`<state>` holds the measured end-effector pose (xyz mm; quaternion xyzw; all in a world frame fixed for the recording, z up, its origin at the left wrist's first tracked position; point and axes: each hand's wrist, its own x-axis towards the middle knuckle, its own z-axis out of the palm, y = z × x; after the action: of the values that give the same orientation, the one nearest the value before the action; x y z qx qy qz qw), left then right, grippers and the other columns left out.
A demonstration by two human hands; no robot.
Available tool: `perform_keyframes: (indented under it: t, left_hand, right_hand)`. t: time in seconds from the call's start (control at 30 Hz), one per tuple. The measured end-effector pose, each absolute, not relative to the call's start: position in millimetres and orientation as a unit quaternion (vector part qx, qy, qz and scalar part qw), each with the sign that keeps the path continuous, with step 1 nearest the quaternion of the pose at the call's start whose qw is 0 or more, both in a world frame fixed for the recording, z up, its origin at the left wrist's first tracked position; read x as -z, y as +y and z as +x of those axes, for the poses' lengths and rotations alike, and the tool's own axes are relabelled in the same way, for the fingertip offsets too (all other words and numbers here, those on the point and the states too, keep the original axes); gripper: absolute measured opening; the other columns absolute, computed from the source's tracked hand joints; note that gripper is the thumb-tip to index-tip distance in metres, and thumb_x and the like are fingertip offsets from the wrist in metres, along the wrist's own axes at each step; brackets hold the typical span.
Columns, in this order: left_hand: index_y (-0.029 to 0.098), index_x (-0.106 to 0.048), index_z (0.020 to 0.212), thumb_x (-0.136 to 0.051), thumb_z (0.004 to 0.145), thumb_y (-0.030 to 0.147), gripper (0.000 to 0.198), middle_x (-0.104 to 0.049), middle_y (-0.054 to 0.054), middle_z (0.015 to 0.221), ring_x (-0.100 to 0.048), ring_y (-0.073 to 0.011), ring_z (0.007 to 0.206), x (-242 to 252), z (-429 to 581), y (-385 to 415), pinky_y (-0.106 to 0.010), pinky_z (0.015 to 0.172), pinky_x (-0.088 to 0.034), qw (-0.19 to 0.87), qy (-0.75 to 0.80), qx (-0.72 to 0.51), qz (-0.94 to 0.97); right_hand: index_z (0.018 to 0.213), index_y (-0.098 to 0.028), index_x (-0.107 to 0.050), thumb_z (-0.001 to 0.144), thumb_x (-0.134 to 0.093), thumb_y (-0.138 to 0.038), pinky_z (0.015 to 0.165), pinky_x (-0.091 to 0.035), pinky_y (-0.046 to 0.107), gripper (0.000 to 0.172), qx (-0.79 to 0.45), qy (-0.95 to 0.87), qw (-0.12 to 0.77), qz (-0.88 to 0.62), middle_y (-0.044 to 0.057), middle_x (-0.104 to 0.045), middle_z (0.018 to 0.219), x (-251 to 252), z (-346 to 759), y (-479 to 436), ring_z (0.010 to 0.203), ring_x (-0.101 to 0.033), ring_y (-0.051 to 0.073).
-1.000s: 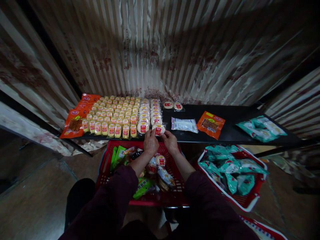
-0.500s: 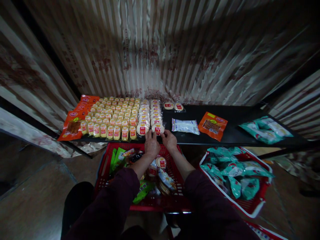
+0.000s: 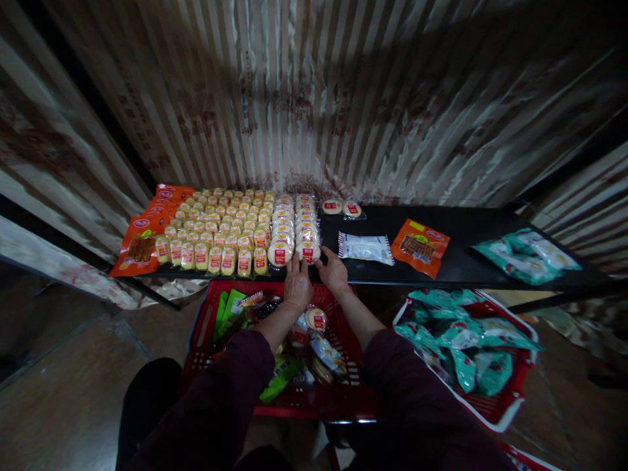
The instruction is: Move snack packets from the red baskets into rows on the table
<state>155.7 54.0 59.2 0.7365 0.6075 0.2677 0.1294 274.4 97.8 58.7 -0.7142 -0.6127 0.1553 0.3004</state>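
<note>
I have both arms reaching forward over the red basket (image 3: pixel 203 337), dark sleeves (image 3: pixel 230 386) pulled down to the wrists and forearms running in towards each other. The left hand (image 3: pixel 297 282) is palm down at the front edge of the bench (image 3: pixel 461 265). Its fingers lie close together and their tips touch the near edge of the cake packet (image 3: pixel 308 252). The right hand (image 3: pixel 334 271) sits just beside it, turned slightly inward, with its fingertips at the packet's right corner. Both hands are loosely curled rather than spread, and I cannot tell whether either one pinches the wrapper or only rests on it.

The packet lies flat on the bench, red label up, as the front piece of the right-hand column of round cakes (image 3: pixel 305 222). A second column is just to its left, and beyond that are the rows of yellow packets (image 3: pixel 220 235). Orange pouches (image 3: pixel 142 243) overlap along the far left end.

To the right of my hands, a white sachet (image 3: pixel 365 247) and a single orange pouch (image 3: pixel 420 246) lie apart on the dark top. Teal bags (image 3: pixel 527 252) are near the far right end. Two more cakes (image 3: pixel 342 208) sit at the back by the striped curtain (image 3: pixel 314 98).

The red basket below my wrists holds mixed snacks, and a second basket (image 3: pixel 507 402) to the right is piled with teal bags.
</note>
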Motion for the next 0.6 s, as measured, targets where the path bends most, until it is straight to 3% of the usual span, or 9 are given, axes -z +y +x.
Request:
perform_keyframes:
  t: [0.33,0.6]
  left_hand:
    - [0.007,-0.044,0.133,-0.041,0.079,0.003,0.055,-0.034,-0.020,0.147,-0.028,-0.0286,0.138,-53,155,57,-0.046,0.111,-0.033,0.109,0.603,-0.265,0.744]
    - [0.016,-0.042,0.137,-0.038,0.086,0.009,0.051,-0.036,-0.011,0.149,-0.038,-0.0256,0.130,-59,146,53,-0.045,0.107,-0.036,0.064,0.556,-0.236,0.794]
  right_hand:
    - [0.124,-0.025,-0.057,0.079,-0.058,-0.031,0.091,-0.048,0.039,0.045,-0.202,-0.612,0.336,-0.687,0.006,-0.068,0.115,-51,280,110,0.102,-0.064,0.024]
    - [0.121,-0.011,-0.058,0.083,-0.048,-0.048,0.095,-0.045,0.042,0.054,-0.162,-0.556,0.459,-0.674,0.017,-0.062,0.121,-46,281,104,0.108,-0.059,0.025]
